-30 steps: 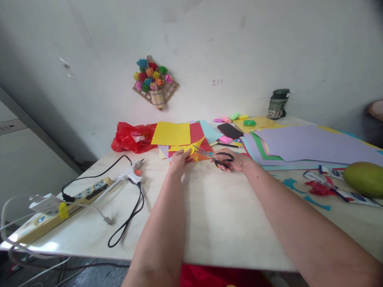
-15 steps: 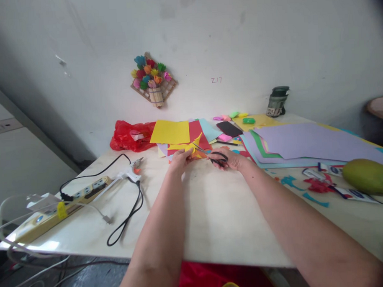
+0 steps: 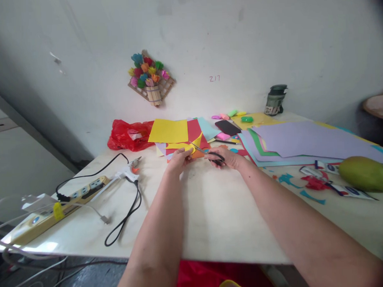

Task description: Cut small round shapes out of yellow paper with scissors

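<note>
Two bare hands met above the tabletop [image 3: 219, 209] in the head view, nearer its far edge than its near edge. We observed the left hand [image 3: 180, 160] closed on a cut yellow paper piece [image 3: 198, 141], pinched between thumb and fingers. We saw the right hand [image 3: 225, 158] gripping the scissors [image 3: 216, 158] by their black handles, with the blades directed at the yellow paper piece; we could not tell how far apart the blades stood.

Just beyond the hands we noted a yellow sheet [image 3: 168, 131] overlapping a red sheet [image 3: 194, 127], and, beside these, a red plastic bag [image 3: 128, 135] toward the far left corner. We recorded a black phone [image 3: 228, 127] near the far edge and a dark green bottle [image 3: 275, 101] toward the far right corner. Along the left side we found a glue gun [image 3: 131, 171] and a power strip [image 3: 63, 208]; toward the right edge, a lilac sheet [image 3: 304, 139] and a green fruit [image 3: 365, 174].
</note>
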{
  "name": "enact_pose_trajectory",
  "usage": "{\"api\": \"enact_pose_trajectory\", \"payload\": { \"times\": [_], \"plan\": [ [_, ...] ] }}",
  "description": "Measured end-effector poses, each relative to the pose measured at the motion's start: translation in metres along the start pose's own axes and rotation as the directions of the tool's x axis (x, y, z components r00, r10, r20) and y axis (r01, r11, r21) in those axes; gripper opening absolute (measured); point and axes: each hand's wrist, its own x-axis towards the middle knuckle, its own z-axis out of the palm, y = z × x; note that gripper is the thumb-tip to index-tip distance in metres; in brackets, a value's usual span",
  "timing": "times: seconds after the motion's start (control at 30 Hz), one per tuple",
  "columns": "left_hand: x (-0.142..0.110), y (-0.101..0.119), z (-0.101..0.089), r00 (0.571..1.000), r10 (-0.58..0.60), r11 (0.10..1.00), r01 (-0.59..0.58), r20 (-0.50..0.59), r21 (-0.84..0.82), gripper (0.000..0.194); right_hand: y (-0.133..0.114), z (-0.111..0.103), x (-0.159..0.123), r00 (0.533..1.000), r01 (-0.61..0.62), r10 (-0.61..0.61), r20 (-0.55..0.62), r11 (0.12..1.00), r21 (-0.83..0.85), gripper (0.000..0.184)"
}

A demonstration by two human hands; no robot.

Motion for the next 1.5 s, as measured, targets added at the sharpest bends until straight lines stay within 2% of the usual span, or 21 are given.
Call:
{"api": "enact_pose_trajectory", "payload": {
  "times": [0.4,0.67,1.07,1.5],
  "plan": [
    [-0.001,0.003,0.000,1.000,0.006,1.000,-0.006,0.009,0.027,0.037,0.002,0.000,0.002,1.000,-0.015,0.017,-0.024,0.998,0.061,0.042],
    [-0.003,0.003,0.004,1.000,-0.016,0.999,0.015,0.008,0.031,0.033,0.003,0.000,0.002,0.999,-0.010,0.011,-0.038,1.000,0.027,0.038],
    [-0.004,0.001,0.007,0.994,-0.059,0.998,0.058,0.091,0.015,0.033,-0.001,0.004,0.001,0.999,-0.002,0.001,-0.044,1.000,-0.019,0.038],
    [-0.003,0.000,0.008,0.994,-0.064,0.998,0.064,0.084,0.003,0.034,-0.003,0.006,0.001,0.998,-0.027,0.027,-0.064,1.000,0.009,0.036]
  ]
}}
